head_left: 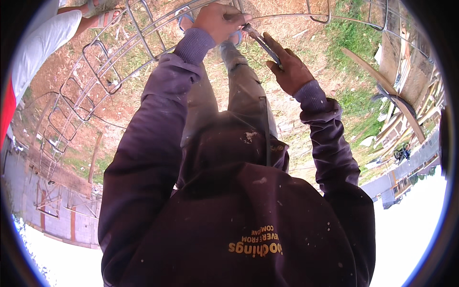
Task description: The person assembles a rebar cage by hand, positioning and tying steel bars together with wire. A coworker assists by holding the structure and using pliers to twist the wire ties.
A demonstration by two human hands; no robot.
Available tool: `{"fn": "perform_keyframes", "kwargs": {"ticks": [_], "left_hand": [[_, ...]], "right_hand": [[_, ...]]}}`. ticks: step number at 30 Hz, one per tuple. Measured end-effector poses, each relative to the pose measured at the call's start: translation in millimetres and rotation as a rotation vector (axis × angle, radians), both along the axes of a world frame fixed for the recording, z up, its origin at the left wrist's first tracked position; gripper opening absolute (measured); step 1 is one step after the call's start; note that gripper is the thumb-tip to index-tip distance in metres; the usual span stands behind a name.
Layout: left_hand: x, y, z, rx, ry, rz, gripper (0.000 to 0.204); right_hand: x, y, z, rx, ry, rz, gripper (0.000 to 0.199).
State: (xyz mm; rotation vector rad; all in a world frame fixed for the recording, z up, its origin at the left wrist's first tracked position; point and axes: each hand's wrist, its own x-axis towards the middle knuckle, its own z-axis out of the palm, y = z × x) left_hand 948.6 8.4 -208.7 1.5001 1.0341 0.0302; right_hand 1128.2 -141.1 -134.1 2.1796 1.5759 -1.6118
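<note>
While both arms reach up past the chest, the scene sorts by size, each place told from the steel cage:

Ground: bare reddish earth (129,95) with dry straw lies under and around the steel cage; grass (354,33) grows beyond its right part.

Steel cage: a long frame of rebar bars and rectangular stirrups (98,67) curves from the left edge along the upper rim to the right.

Purple sweatshirt: its body (229,220) fills the lower middle, below the steel cage, with yellow lettering and pale specks.

Other person: a white sleeve (38,43) shows at the upper left, beside the steel cage's left run; a foot in a sandal (98,12) rests just above the bars.

Planks: timber pieces (397,103) lie to the right of the steel cage, on the grass.

Left hand: the left hand (221,20) sits on a long bar of the steel cage at the upper middle, fingers curled tight round the bar.

Right hand: the right hand (288,67), just right of the left hand and below the bar, has fingers loosely folded about the handles of pliers.

Pliers: the pliers (260,43) slant up-left from the right hand, their nose at the bar of the steel cage, touching the left hand's fingertips.
</note>
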Motion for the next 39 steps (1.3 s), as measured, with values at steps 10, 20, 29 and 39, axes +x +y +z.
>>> {"fn": "perform_keyframes", "kwargs": {"ticks": [10, 20, 29, 39], "left_hand": [[3.9, -2.3, -7.6, 0.033, -0.019, -0.014, 0.04], [2.9, -8.3, -10.9, 0.08, -0.083, 0.146, 0.039], [0.4, -2.3, -15.4, 0.202, -0.056, 0.043, 0.033], [0.3, -7.5, -17.3, 0.192, -0.089, 0.123, 0.031]], "right_hand": [[23.4, 51.7, 8.9, -0.14, -0.294, 0.279, 0.036], [37.9, 64.0, -10.9, -0.509, 0.059, 0.065, 0.043], [-7.0, -6.7, 16.1, 0.035, -0.093, -0.201, 0.057], [78.1, 21.0, -30.5, 0.615, -0.259, 0.481, 0.051]]}}
